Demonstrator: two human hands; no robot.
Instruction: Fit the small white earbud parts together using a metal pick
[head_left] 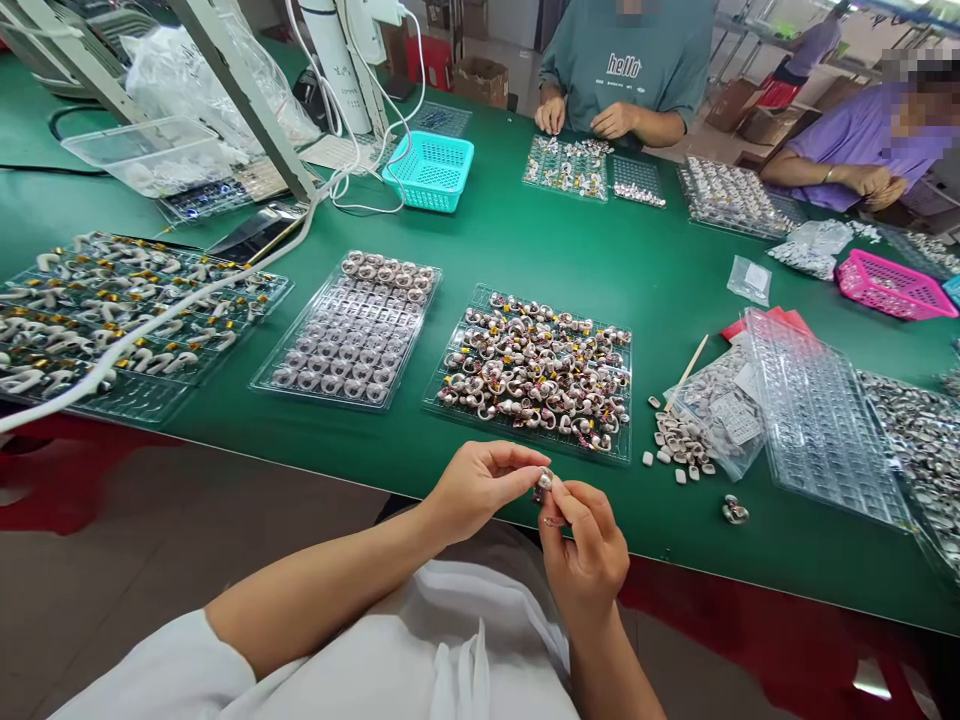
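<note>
Both my hands meet over the front edge of the green table. Between their fingertips is a small shiny silver-and-beige earphone-like part (545, 480), partly covered by the fingers. My left hand (480, 485) pinches it from the left with thumb and forefinger. My right hand (585, 540) closes on it from the right. Just beyond the hands lies a clear tray (536, 370) heaped with similar curved parts that show bits of orange and dark red. To the right, small beige caps (681, 445) lie loose beside a plastic bag (724, 420). A single shiny part (735, 510) rests near them.
A clear tray of round beige parts (345, 330) and a tray of curved pieces (135, 310) stand left, crossed by a white cable (150, 325). An upside-down-looking clear tray (817, 420) lies right. Turquoise (429, 170) and pink baskets (892, 285) stand farther back. Two people work across the table.
</note>
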